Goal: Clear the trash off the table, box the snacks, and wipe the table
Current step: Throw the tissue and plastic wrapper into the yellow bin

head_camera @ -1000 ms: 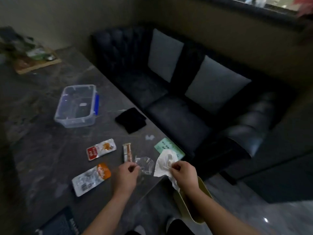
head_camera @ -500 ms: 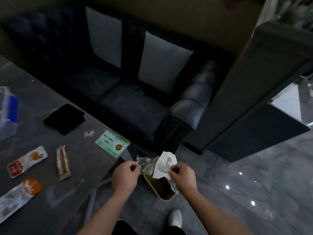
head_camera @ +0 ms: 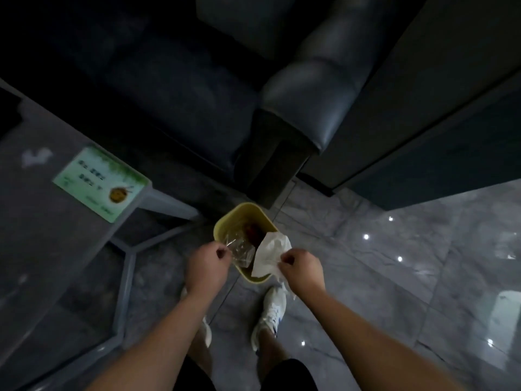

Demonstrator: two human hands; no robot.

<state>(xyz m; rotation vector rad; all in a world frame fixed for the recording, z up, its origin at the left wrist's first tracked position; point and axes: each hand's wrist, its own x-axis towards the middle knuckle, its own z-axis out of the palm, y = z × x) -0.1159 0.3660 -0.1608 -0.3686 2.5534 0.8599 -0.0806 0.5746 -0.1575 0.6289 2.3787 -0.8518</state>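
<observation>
A small yellow trash bin [head_camera: 225, 221] stands on the floor by the table's corner, with something reddish inside. My left hand [head_camera: 207, 265] pinches a clear plastic wrapper [head_camera: 241, 249] that hangs over the bin's opening. My right hand [head_camera: 303, 268] holds a crumpled white tissue [head_camera: 269, 253] over the bin's near rim. Both hands are just above the bin. The grey table [head_camera: 42, 235] is at the left, and only its corner shows.
A green card [head_camera: 100, 183] lies on the table corner, beside a small white scrap [head_camera: 35, 156]. A dark leather sofa [head_camera: 310, 88] stands beyond the bin. The glossy grey floor [head_camera: 394, 277] spreads to the right. My white shoes [head_camera: 270, 311] stand just behind the bin.
The view has swung right and down from the table to the bin. Both hands carried the wrapper and tissue off the table edge to above the bin.
</observation>
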